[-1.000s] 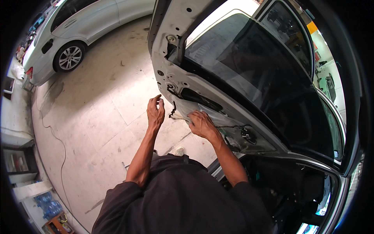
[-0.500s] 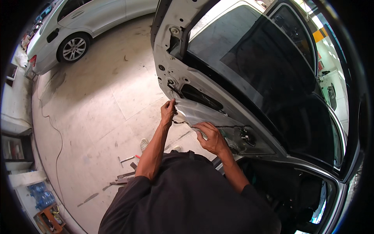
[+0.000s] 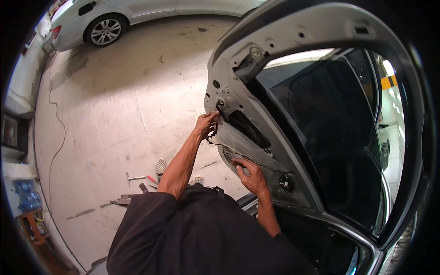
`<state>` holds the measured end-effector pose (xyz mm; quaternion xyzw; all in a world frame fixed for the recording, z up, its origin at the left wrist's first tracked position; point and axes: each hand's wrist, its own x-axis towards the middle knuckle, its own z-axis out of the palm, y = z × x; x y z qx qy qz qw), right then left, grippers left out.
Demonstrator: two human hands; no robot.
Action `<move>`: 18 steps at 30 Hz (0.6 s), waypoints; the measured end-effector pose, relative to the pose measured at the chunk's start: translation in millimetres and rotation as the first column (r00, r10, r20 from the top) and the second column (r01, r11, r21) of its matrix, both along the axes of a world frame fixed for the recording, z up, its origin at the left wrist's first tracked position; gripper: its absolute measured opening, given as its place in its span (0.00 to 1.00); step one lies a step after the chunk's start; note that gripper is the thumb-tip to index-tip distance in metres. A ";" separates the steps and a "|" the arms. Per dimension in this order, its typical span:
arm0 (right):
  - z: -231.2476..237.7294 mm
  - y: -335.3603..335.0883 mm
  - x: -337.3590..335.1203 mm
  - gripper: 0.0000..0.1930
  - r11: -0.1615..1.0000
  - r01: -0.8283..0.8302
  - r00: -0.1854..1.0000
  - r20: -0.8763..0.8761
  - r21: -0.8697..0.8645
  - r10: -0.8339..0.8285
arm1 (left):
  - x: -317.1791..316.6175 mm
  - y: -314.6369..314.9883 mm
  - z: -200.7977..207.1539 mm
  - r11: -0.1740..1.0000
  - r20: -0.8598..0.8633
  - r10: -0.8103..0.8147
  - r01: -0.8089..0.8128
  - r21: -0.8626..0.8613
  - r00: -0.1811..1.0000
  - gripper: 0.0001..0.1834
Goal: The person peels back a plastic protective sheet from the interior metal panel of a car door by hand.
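Note:
A bare metal car door [image 3: 316, 34] stands open in front of me, its lower inner panel partly covered by a clear plastic sheet [image 3: 236, 137]. My left hand [image 3: 207, 123] is closed at the sheet's upper corner, by the door's outer edge, with the fingertips pinched together. Below that hand hangs a black wiring harness [image 3: 211, 136] that runs along the sheet. My right hand [image 3: 251, 177] rests near the lower part of the sheet, fingers apart and nothing held. A dark connector [image 3: 285, 181] sits on the panel to its right.
A silver car [image 3: 151, 11] is parked at the far left. On the floor by my shoes [image 3: 160, 166] lie a T-shaped tool [image 3: 135, 177], a red-handled tool [image 3: 151, 179] and dark strips [image 3: 123, 200]. Water bottles [image 3: 27, 195] stand at the left wall, where a cable [image 3: 62, 137] runs.
My view has shifted, so the door's upper frame shows more. My left hand has brought the sheet's corner closer to the door edge. My right hand has moved lower and its fingers have spread.

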<state>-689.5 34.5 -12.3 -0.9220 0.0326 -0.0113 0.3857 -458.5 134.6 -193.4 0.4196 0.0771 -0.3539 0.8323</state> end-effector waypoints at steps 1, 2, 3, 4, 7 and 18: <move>4.5 0.3 3.1 0.13 1.000 0.006 1.000 0.002 -0.024 -0.006 | -1.0 -0.9 -3.8 1.000 0.018 -0.009 0.009 -0.015 1.000 0.15; 15.1 1.4 6.7 0.13 0.999 0.029 1.000 0.013 -0.045 -0.028 | 2.6 -2.5 -13.5 0.999 0.048 -0.004 0.006 -0.046 0.999 0.14; 25.0 0.9 13.0 0.14 0.987 0.066 0.988 0.149 -0.145 -0.044 | 7.2 -3.8 -20.3 0.997 0.079 0.003 0.003 -0.076 0.997 0.14; 30.9 -1.4 16.0 0.14 0.965 0.118 0.960 0.276 -0.233 -0.051 | 6.0 -4.1 -22.1 1.000 0.163 0.001 0.000 -0.004 0.987 0.14; 47.7 -18.9 27.4 0.14 0.843 0.333 0.842 0.535 -0.421 -0.065 | -1.4 -13.7 -14.7 0.956 0.422 0.013 -0.135 0.262 0.907 0.15; 25.6 -63.1 36.2 0.14 0.449 0.444 0.827 0.548 -0.775 0.129 | -40.8 -51.3 -3.4 0.753 0.452 0.444 -0.596 0.279 0.773 0.15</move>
